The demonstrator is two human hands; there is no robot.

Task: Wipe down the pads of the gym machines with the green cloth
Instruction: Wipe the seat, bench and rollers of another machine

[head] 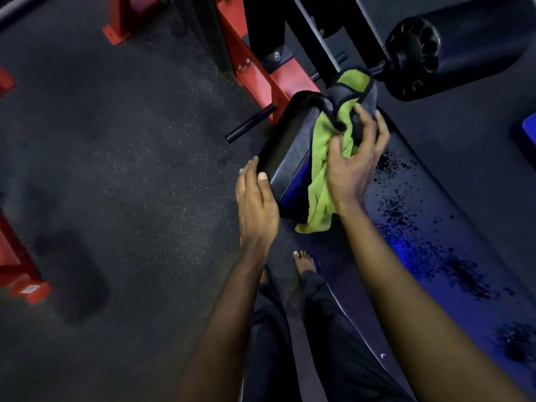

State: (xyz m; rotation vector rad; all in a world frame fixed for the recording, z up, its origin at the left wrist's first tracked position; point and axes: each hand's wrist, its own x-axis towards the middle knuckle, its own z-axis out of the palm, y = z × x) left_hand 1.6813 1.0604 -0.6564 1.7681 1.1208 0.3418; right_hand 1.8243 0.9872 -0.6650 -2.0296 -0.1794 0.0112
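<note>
- The right hand (352, 161) is gripping the green cloth (324, 169), fingers curled into a bunched-up fold of it near the top, thumb pressing in from the left side.
- That cloth is lying across the black pad (285, 158) of the machine, running from the far end of the pad down toward the near edge, where its lower corner is hanging off just above the floor. The upper part is showing a grey backing with a dark trim, folded over so you're seeing both sides.
- The left hand (255, 198) isn't holding anything: it's lying flat against the pad's left edge, fingers together and pointing away, thumb tip sitting on top of the pad's rim. Looks like it's bracing the pad, not pinching it.
- To the right of the cloth, a long dark padded surface (420, 227) is catching blue light and showing dark speckles scattered over it. Can't tell what those speckles are.
- A fat black roller pad (464, 44) is sitting up in the top right, well apart from both hands.
- The red frame (261, 79) is running diagonally behind the pad, with a black peg (251, 123) sticking out toward the left.
- Down below, a bare foot (304, 261) and dark trouser legs are showing between the arms, standing on the speckled rubber floor (130, 169).
</note>
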